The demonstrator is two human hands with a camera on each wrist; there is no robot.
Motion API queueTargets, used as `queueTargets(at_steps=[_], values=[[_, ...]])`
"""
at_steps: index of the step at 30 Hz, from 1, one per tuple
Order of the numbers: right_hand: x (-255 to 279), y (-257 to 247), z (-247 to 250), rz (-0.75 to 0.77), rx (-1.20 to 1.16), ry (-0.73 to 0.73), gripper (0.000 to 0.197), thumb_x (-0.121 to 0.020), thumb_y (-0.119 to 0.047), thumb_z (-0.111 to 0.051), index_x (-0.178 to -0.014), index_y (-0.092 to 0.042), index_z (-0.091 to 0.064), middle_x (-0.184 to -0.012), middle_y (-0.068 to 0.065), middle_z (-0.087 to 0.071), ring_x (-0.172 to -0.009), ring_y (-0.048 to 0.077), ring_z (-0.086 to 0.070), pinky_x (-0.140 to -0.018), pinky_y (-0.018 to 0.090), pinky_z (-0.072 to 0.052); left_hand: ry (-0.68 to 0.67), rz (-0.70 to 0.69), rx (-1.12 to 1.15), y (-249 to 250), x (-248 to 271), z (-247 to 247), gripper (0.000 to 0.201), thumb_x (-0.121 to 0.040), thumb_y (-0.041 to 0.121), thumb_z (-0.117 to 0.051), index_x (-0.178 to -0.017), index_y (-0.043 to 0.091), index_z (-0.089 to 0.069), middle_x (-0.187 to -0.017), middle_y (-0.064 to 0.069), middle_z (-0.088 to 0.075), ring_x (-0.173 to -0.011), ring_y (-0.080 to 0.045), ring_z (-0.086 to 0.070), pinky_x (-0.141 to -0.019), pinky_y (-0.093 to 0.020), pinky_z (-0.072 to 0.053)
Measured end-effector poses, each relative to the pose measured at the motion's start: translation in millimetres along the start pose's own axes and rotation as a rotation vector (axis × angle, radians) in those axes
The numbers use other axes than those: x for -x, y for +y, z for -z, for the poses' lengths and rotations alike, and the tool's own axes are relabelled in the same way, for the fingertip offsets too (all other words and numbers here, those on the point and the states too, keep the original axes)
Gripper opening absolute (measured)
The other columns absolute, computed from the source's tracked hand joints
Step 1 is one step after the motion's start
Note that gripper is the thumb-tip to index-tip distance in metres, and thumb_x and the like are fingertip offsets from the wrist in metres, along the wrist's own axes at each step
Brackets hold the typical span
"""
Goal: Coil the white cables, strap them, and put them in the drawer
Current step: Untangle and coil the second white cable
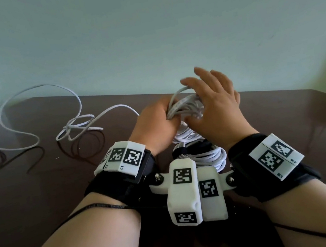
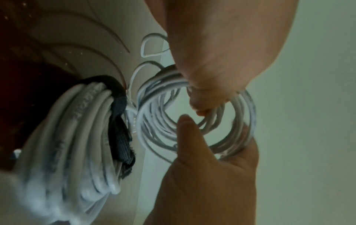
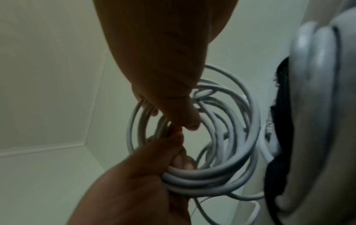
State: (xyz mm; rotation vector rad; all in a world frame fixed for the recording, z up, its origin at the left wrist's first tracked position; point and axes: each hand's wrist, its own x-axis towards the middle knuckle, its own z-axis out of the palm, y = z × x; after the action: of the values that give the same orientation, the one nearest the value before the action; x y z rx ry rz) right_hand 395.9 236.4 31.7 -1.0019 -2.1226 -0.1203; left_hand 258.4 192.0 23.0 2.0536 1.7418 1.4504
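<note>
Fingers (image 2: 194,134) gripping upright cable coil (image 2: 154,121)

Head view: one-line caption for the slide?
Left hand grips a half-wound white cable coil, right hand guiding loops; a strapped coil lies below.

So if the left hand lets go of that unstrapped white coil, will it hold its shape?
Probably not. The unstrapped coil carries no strap, and its loops already splay unevenly, so it likely springs open. The strapped coil beside it stays tight under its black strap.
</note>
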Motion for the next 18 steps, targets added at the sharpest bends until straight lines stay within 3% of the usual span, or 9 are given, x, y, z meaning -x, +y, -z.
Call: queueTargets(at_steps=[2,3,5,6,9,11,13,15,18], values=[[-2,4,-3,-0.022,-0.047,0.055,0.04,-0.077,-0.019,-0.064,-0.117,-0.022,-0.057,-0.123,-0.003,-0.058,-0.124,0.024,-0.04,-0.093,0.036,-0.029,0.048,-0.031,0.07,2,1,-2,0.021,-0.085,0.011,-0.062,-0.103,0.02,-0.066,-0.074,0.017,-0.06,-0.068,-0.001,-0.056,-0.063,-0.005,-0.039],[-2,4,-2,-0.029,-0.092,0.066,0.03,-0.078,-0.016,-0.062,-0.108,-0.016,-0.059,-0.102,-0.001,-0.063,-0.107,0.025,-0.051,-0.084,0.033,-0.034,0.079,-0.034,0.113,3,1,-4,0.022,-0.083,0.012,-0.066,-0.103,0.021,-0.067,-0.075,0.018,-0.061,-0.068,0.001,-0.057,-0.063,-0.003,-0.04],[-3,4,-2,-0.05,-0.199,0.054,0.014,-0.082,-0.011,-0.058,-0.096,-0.01,-0.057,-0.076,-0.002,-0.057,-0.078,0.025,-0.055,-0.066,0.032,-0.038,0.14,-0.032,0.228,5,2,-6,0.024,-0.079,0.014,-0.073,-0.095,0.029,-0.065,-0.078,0.017,-0.064,-0.07,0.003,-0.06,-0.067,-0.006,-0.045],[-2,4,-3,-0.064,-0.227,0.051,0.009,-0.084,-0.01,-0.055,-0.093,-0.009,-0.054,-0.07,-0.003,-0.052,-0.071,0.024,-0.052,-0.06,0.031,-0.035,0.172,-0.037,0.287,5,2,-6,0.029,-0.077,0.014,-0.075,-0.093,0.033,-0.061,-0.08,0.017,-0.065,-0.071,0.004,-0.061,-0.069,-0.008,-0.047],[-2,5,-4,-0.146,-0.302,0.116,0.003,-0.09,-0.012,-0.05,-0.089,-0.009,-0.048,-0.067,-0.007,-0.048,-0.061,0.018,-0.046,-0.054,0.029,-0.028,0.185,-0.073,0.361,7,5,-4,0.037,-0.071,0.03,-0.075,-0.1,0.035,-0.051,-0.084,0.015,-0.064,-0.075,0.005,-0.061,-0.072,-0.011,-0.047],[-3,9,-3,-0.233,-0.363,0.173,0.007,-0.093,-0.015,-0.046,-0.089,-0.009,-0.047,-0.069,-0.006,-0.05,-0.059,0.011,-0.046,-0.05,0.028,-0.03,0.172,-0.092,0.363,8,6,-2,0.036,-0.073,0.053,-0.061,-0.102,0.035,-0.049,-0.084,0.014,-0.062,-0.075,0.005,-0.059,-0.071,-0.011,-0.044],[-3,13,-2,-0.325,-0.427,0.181,0.01,-0.094,-0.016,-0.044,-0.089,-0.009,-0.048,-0.072,-0.003,-0.054,-0.059,0.01,-0.049,-0.049,0.021,-0.038,0.208,-0.046,0.4,4,5,-1,0.041,-0.073,0.065,-0.043,-0.102,0.036,-0.05,-0.084,0.008,-0.062,-0.075,-0.005,-0.057,-0.073,-0.019,-0.043],[-4,18,-4,-0.426,-0.516,0.184,0.012,-0.092,-0.017,-0.048,-0.089,-0.006,-0.052,-0.077,0.003,-0.062,-0.063,0.016,-0.058,-0.054,0.026,-0.049,0.25,0.039,0.359,0,4,0,0.047,-0.075,0.065,-0.035,-0.104,0.033,-0.054,-0.085,0.006,-0.062,-0.079,-0.013,-0.056,-0.08,-0.028,-0.044],[-6,27,-10,-0.511,-0.617,0.172,0.015,-0.091,-0.02,-0.051,-0.089,-0.006,-0.054,-0.082,0.009,-0.067,-0.068,0.023,-0.064,-0.055,0.027,-0.053,0.266,0.177,0.219,-6,-1,0,0.041,-0.079,0.045,-0.045,-0.116,0.028,-0.055,-0.09,0.014,-0.059,-0.089,-0.013,-0.057,-0.096,-0.04,-0.044]])
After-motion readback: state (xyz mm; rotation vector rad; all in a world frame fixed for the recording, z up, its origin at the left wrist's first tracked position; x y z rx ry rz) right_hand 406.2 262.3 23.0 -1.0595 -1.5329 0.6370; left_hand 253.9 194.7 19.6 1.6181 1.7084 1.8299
